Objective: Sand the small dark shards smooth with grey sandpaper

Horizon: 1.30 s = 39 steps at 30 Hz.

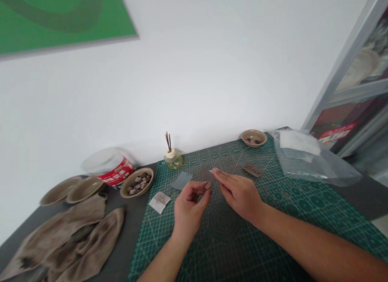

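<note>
Over the cutting mat (157,241) my left hand (189,205) is closed in a pinch. At its fingertips is a small brownish piece (208,185), too small and blurred to name. Close beside it, my right hand (241,195) has its fingers pressed together, and a tiny whitish tip (210,171) shows at their ends; the rest is hidden. A gap separates the two hands. On the mat behind my left hand lie a grey sheet (182,180) like sandpaper and a white square (160,202) with a brown smudge. A brown scrap (253,170) with dark marks lies beyond my right hand.
A bowl (124,190) of pebble-like pieces, two more bowls (57,193), a clear tub (103,162) and brown cloths (91,253) stand left. A reed diffuser (173,158) is by the wall. At right are a small bowl (254,133) and a plastic bag (321,168).
</note>
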Available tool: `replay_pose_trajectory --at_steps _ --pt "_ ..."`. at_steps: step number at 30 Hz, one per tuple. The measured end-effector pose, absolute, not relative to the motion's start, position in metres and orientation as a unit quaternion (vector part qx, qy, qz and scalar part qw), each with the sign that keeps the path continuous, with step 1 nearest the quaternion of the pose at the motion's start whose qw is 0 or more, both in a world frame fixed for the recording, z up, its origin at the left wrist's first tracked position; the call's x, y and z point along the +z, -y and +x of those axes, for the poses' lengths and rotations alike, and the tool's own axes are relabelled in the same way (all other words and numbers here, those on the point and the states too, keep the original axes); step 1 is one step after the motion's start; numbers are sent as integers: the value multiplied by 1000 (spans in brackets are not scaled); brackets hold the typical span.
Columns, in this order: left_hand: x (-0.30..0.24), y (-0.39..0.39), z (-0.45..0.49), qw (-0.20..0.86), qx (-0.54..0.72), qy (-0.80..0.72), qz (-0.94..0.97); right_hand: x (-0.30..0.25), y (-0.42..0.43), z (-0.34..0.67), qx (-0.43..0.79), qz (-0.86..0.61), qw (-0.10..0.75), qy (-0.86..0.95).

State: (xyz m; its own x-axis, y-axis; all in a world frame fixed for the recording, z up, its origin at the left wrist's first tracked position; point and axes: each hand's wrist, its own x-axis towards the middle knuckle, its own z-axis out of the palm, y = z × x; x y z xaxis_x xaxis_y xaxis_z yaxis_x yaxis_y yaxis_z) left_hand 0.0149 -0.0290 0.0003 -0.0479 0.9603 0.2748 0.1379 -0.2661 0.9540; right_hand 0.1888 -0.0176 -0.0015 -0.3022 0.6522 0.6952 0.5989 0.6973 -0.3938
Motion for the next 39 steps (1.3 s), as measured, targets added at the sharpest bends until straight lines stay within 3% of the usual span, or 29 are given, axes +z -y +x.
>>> replay_pose_trajectory --at_steps 11,16,27,32,39 --pt "3 28 15 369 541 -482 582 -7 21 183 35 -351 421 835" --pt "4 29 16 377 570 -462 565 -12 8 190 75 -448 381 805" --pt "3 24 12 456 515 -448 571 -11 9 190 109 -453 422 778" --pt "4 22 12 402 483 -505 591 -5 17 189 72 -404 427 806" --pt "-1 22 10 359 459 -520 625 -9 22 180 -2 -363 366 857"
